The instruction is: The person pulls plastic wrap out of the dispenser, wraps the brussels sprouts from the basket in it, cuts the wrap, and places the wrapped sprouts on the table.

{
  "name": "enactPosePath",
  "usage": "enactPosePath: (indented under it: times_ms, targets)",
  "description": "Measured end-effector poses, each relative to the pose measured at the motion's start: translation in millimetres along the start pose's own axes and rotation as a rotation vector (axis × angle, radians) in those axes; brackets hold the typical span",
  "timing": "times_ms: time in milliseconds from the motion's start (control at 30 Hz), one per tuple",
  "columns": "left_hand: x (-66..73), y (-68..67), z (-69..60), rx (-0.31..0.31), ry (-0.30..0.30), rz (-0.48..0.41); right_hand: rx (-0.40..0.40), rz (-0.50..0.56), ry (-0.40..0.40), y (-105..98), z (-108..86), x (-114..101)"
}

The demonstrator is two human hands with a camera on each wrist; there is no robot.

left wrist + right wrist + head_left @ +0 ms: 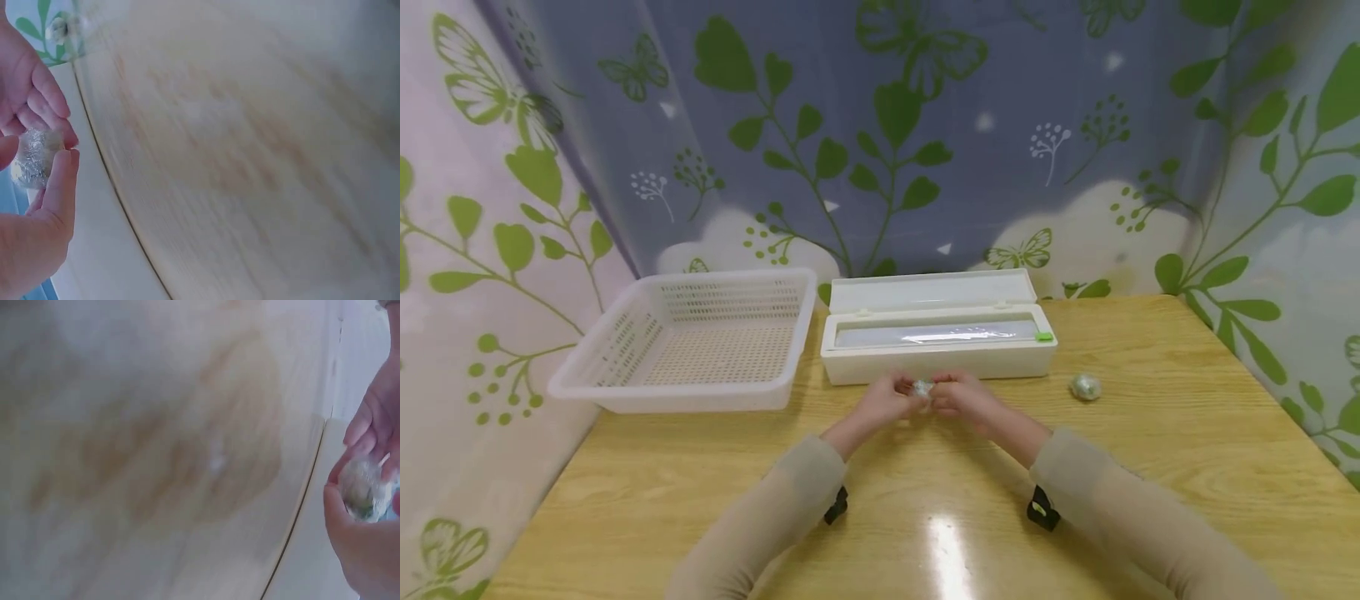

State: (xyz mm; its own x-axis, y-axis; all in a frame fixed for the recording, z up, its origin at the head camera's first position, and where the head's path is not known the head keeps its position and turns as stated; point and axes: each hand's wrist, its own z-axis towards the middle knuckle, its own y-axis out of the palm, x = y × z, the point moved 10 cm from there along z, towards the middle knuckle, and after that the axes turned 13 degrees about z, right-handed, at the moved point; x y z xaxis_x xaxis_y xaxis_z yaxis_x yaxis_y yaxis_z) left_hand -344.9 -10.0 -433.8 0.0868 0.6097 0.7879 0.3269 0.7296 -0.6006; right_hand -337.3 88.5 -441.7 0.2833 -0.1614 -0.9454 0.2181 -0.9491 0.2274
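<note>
In the head view, a small round bundle in clear cling film (pixel 922 387) is held between both hands, in front of a white cling film dispenser. My left hand (pixel 886 402) grips its left side, and my right hand (pixel 967 400) has fingers curled at its right. The left wrist view shows the crinkled, shiny wrapped bundle (pixel 39 159) pinched between thumb and fingers. Pale with a patch of green inside, the wrapped bundle (pixel 362 487) also appears in the right wrist view, cupped by the right hand's fingers (pixel 337 503). What the film encloses cannot be made out.
Behind the hands stands the cling film dispenser (pixel 940 365), lid raised, with a green slider (pixel 1044 337) at its right end. A white perforated basket (pixel 677 400) stands to the left. Another wrapped bundle (pixel 1086 387) lies right of the dispenser on the wooden table (pixel 1150 433).
</note>
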Motion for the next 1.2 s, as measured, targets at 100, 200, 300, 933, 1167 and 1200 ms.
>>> enactPosePath:
  times_ms: [100, 200, 300, 933, 1167, 1200]
  targets:
    - [-0.5, -4.7, -0.5, 0.04, -0.018, 0.05, -0.002, -0.011, -0.022, 5, -3.4, -1]
    - [0.4, -7.4, -0.1, 0.065, -0.017, 0.098, -0.011, -0.03, -0.035, 9, -7.9, -4]
    - [0.0, -6.4, 0.6, 0.067, -0.013, 0.099, -0.033, -0.071, -0.039, 10, -11.6, -7]
    - [-6.8, 2.2, 0.6, -0.028, -0.098, -0.284, -0.053, -0.83, -0.653, 31, -32.2, -49]
    - [-2.2, 3.4, -0.8, -0.05, -0.088, -0.29, -0.019, -1.017, -0.71, 36, -37.4, -57]
    - [-1.2, 3.7, -1.1, -0.058, -0.081, -0.288, -0.019, -1.025, -0.707, 36, -37.6, -58]
